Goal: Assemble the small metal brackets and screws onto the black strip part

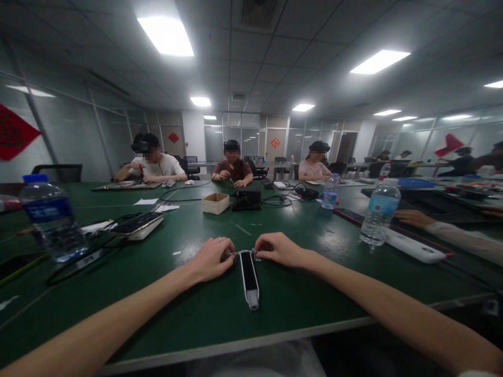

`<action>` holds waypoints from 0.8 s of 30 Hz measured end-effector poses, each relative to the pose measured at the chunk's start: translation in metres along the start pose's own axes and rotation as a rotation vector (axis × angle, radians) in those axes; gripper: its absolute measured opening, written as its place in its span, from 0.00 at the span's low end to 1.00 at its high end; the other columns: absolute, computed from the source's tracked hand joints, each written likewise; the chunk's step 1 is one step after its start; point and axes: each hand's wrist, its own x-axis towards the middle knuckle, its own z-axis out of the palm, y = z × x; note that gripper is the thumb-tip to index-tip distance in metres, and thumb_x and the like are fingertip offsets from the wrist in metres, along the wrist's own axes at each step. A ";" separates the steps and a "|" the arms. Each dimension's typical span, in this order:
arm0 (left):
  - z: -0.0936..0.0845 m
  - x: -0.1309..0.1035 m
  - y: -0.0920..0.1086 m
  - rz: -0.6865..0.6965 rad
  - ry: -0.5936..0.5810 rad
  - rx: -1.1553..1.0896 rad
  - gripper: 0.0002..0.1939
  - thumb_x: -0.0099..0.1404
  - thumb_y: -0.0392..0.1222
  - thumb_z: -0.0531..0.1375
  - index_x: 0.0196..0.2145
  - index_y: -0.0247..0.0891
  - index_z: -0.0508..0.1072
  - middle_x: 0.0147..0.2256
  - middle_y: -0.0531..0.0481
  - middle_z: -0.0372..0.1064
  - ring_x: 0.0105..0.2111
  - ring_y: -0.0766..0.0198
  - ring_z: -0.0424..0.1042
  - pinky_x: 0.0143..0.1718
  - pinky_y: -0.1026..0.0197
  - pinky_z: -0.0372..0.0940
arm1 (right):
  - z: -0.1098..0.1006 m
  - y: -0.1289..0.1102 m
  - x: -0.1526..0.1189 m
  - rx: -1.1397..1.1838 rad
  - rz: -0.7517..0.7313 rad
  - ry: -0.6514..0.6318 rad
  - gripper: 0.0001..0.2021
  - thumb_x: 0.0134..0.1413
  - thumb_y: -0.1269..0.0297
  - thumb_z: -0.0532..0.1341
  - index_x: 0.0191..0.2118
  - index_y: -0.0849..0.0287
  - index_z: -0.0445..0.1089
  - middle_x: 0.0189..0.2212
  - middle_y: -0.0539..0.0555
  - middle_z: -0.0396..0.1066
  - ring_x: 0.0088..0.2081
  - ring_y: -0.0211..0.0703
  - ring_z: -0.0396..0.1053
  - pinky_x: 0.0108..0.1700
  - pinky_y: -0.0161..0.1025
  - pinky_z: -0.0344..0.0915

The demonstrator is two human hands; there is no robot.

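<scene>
On the green table in front of me lies a narrow black strip with white edging and a grey tip point(249, 280), its tip towards me. Its exact kind is not clear. At its far end a small metallic-looking piece sticks out on either side. My left hand point(212, 257) is closed at the left piece, thumb and fingers pinched together. On the opposite side, my right hand point(278, 250) pinches at the right piece. Fingers cover most of both pieces, so what exactly each hand grips cannot be made out.
Water bottles stand at left point(51, 220) and right point(379, 212). A phone on a white box point(139, 225) is at left, a white power bank point(414, 246) at right. An open box point(216, 203) and cables lie ahead. A co-worker's arm point(463, 238) rests at right; others sit opposite.
</scene>
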 end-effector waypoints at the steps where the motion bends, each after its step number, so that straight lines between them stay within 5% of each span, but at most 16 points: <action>1: 0.000 0.000 0.000 -0.002 0.001 0.000 0.07 0.64 0.42 0.54 0.36 0.37 0.69 0.32 0.50 0.69 0.33 0.58 0.68 0.35 0.58 0.61 | 0.000 0.001 0.000 0.005 0.002 0.002 0.06 0.54 0.65 0.64 0.37 0.62 0.71 0.32 0.51 0.71 0.32 0.38 0.68 0.35 0.34 0.66; 24: 0.003 0.000 -0.003 -0.006 0.000 0.003 0.06 0.63 0.41 0.54 0.36 0.38 0.69 0.32 0.50 0.69 0.33 0.58 0.69 0.35 0.58 0.61 | 0.002 0.006 0.001 0.005 0.004 0.024 0.08 0.52 0.62 0.65 0.37 0.61 0.72 0.32 0.50 0.71 0.32 0.38 0.67 0.33 0.33 0.64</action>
